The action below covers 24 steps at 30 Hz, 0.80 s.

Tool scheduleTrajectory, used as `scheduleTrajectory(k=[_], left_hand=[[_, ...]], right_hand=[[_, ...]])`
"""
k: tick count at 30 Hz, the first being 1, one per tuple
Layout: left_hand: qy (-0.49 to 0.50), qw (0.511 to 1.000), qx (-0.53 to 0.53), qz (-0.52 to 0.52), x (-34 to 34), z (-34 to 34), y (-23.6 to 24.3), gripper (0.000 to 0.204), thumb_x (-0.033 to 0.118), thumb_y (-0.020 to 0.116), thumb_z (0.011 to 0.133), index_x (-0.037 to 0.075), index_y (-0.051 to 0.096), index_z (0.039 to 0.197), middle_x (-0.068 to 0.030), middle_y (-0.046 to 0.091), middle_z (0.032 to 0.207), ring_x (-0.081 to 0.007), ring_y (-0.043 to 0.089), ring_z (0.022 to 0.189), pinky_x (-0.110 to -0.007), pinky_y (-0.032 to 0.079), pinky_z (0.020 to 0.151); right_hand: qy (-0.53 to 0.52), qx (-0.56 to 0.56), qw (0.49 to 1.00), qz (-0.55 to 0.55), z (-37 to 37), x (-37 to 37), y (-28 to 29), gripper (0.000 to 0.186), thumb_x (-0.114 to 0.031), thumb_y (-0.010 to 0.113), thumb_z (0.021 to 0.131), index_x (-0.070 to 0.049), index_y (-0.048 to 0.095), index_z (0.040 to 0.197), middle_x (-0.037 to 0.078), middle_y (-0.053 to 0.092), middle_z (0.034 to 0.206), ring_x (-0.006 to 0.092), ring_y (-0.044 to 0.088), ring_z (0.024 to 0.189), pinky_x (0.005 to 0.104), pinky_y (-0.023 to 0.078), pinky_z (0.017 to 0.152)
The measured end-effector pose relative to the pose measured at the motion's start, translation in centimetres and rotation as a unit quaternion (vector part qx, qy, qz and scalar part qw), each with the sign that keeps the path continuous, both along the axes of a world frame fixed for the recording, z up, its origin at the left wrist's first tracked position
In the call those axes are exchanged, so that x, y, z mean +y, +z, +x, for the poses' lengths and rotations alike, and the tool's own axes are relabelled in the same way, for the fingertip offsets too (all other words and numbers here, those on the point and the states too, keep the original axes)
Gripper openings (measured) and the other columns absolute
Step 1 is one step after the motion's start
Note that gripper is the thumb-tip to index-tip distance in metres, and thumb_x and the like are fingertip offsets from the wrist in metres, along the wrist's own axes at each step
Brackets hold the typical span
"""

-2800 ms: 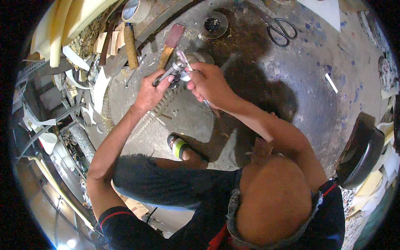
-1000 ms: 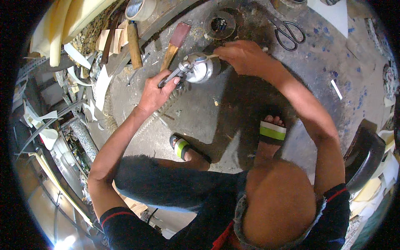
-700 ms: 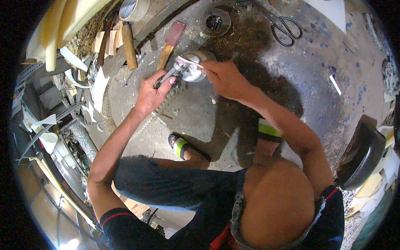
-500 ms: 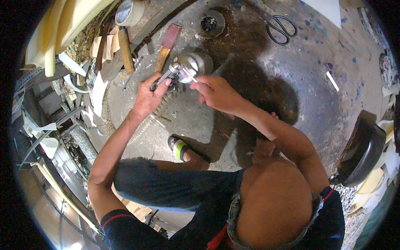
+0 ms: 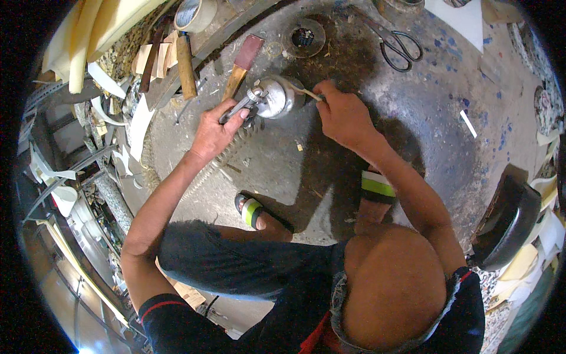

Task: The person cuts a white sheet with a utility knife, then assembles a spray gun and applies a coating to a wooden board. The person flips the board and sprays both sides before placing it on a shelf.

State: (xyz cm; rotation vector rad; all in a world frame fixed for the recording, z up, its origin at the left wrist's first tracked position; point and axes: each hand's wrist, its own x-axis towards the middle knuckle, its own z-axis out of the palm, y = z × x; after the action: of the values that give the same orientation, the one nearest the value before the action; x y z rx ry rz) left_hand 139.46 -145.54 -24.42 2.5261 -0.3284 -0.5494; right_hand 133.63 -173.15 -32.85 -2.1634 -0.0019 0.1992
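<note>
My left hand is closed round the handle of a metal spray gun. A round silver cup sits at the gun's front end, and a pale coiled hose trails on the floor below the hand. To the right of the cup, my right hand pinches a thin pale stick, whose far tip reaches toward the cup's rim. Whether that tip touches the cup, I cannot tell. Just beyond the gun lies a wooden-handled tool with a flat reddish end.
Large black-handled scissors lie far right of a shallow round dish. A tape roll and a wooden handle rest at the far left. A black padded seat stands at the right. White and yellow offcuts pile at the left.
My right hand has moved right, away from the gun's top, with the stick still in it. My left hand and the spray gun have shifted only slightly.
</note>
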Motion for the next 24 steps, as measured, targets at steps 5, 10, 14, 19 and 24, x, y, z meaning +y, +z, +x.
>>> scheduleTrajectory(k=[5,10,14,19,24], left_hand=[[0.003,1.000,0.011,0.000,0.0,0.0,0.0,0.027,0.029,0.067,0.093,0.002,0.063,0.092,-0.0078,0.056,0.064,-0.0118,0.049,0.060,-0.031,0.045,0.057],[0.011,1.000,0.019,-0.006,-0.1,-0.2,0.2,0.027,0.029,0.068,0.094,0.003,0.063,0.092,-0.0065,0.055,0.064,-0.0119,0.049,0.060,-0.031,0.045,0.056],[0.005,1.000,0.007,0.000,-0.1,0.0,0.0,0.026,0.029,0.068,0.093,0.003,0.063,0.093,-0.0070,0.055,0.064,-0.0117,0.049,0.060,-0.031,0.045,0.056],[0.040,0.998,0.051,-0.001,0.0,-0.2,0.0,0.026,0.028,0.069,0.093,0.002,0.063,0.093,-0.0099,0.054,0.065,-0.0132,0.048,0.061,-0.032,0.045,0.057],[-0.014,1.000,-0.021,-0.014,-0.1,-0.1,0.1,0.025,0.026,0.068,0.093,0.002,0.063,0.093,-0.0089,0.053,0.064,-0.0121,0.047,0.062,-0.031,0.044,0.057]], right_hand=[[0.139,-0.041,0.982,-0.122,1.9,2.1,0.5,0.028,-0.013,0.056,0.085,-0.011,0.057,0.113,0.018,0.069,0.081,0.0388,0.069,0.075,0.0517,0.055,0.067],[0.130,-0.082,0.981,-0.119,4.0,2.8,1.1,0.031,-0.012,0.057,0.083,-0.011,0.058,0.113,0.019,0.069,0.082,0.0398,0.070,0.076,0.0517,0.056,0.065],[0.172,-0.047,0.975,-0.134,2.7,2.1,1.5,0.030,-0.013,0.057,0.084,-0.011,0.058,0.113,0.019,0.070,0.083,0.0401,0.070,0.077,0.0512,0.056,0.065],[0.151,-0.053,0.979,-0.127,4.0,2.7,1.6,0.031,-0.012,0.057,0.083,-0.010,0.058,0.113,0.019,0.069,0.082,0.0403,0.069,0.077,0.0525,0.056,0.067],[0.170,-0.022,0.977,-0.128,2.9,2.4,1.3,0.029,-0.012,0.058,0.082,-0.009,0.059,0.111,0.019,0.069,0.081,0.0400,0.069,0.076,0.0527,0.056,0.069]])
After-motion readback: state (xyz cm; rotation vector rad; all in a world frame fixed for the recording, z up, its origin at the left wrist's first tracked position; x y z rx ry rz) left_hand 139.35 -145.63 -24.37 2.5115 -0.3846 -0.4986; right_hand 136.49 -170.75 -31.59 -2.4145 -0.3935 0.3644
